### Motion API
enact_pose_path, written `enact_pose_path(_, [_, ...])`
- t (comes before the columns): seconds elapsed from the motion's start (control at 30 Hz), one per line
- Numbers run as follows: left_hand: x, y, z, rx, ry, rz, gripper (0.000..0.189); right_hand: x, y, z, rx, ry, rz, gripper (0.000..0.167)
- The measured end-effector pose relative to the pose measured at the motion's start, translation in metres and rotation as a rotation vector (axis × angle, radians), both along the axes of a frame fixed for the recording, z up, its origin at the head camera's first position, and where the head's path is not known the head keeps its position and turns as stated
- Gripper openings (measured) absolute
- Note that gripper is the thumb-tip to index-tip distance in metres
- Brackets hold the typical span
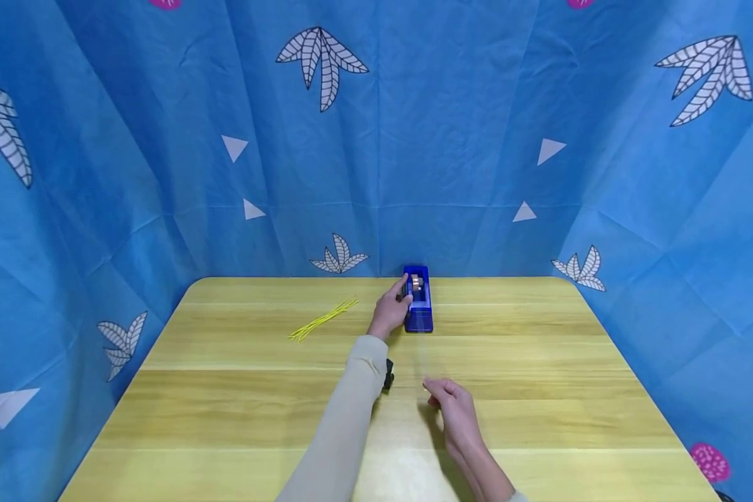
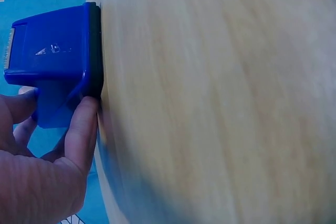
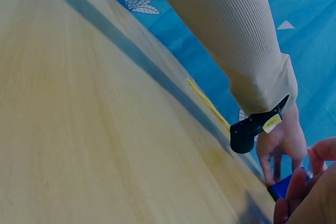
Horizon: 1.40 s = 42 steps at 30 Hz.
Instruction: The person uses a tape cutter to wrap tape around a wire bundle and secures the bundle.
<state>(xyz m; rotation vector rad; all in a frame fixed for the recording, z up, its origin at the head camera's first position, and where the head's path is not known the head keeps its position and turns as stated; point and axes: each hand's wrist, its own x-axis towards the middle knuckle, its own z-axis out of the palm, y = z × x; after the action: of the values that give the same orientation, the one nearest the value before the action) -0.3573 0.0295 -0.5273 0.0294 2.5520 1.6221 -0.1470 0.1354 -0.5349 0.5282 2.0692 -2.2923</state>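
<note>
A blue tape dispenser [image 1: 420,321] with a dark base stands near the table's far edge, a roll of tape [image 1: 416,282] inside it. My left hand [image 1: 389,312] holds it from the left side. In the left wrist view, thumb and fingers of the left hand [image 2: 42,182] bend around the narrower part of the dispenser [image 2: 55,45], behind its toothed cutter. A clear strip of tape [image 1: 423,355] stretches from the dispenser toward me. Its end is pinched between thumb and fingertips of my right hand [image 1: 459,413], raised above the wood.
A small bunch of thin yellow sticks or ties [image 1: 322,320] lies on the wooden table [image 1: 226,390], left of the dispenser. Blue patterned cloth [image 1: 439,174] hangs behind and along both sides. A black wrist device [image 3: 252,132] sits on the left sleeve.
</note>
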Motion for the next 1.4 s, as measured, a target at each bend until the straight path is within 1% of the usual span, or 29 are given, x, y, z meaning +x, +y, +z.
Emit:
enact_pose_path(0.23, [0.0023,0.0007,-0.0015,-0.005,0.004,-0.007,0.053,0.0022,-0.0001,-0.0008,0.003,-0.008,-0.002,0.021])
enact_pose_path(0.53, [0.0006,0.0021,-0.0044,-0.031,0.025,-0.011,0.053,0.0022,-0.0021,-0.0019,0.024,0.01,-0.012,0.019])
enact_pose_path(0.97, [-0.0007,-0.0026,-0.0051,-0.036,0.016,-0.015,0.054,0.0001,-0.0032,-0.0071,0.007,0.004,-0.013,0.019])
enact_pose_path(1.17, [-0.0021,-0.0016,-0.0065,-0.031,0.019,-0.025,0.054,0.0012,-0.0036,-0.0075,0.016,0.015,-0.015,0.019])
enact_pose_path(1.4, [-0.0014,-0.0019,-0.0056,-0.031,0.019,-0.023,0.054,0.0008,-0.0056,-0.008,0.022,0.029,-0.023,0.019])
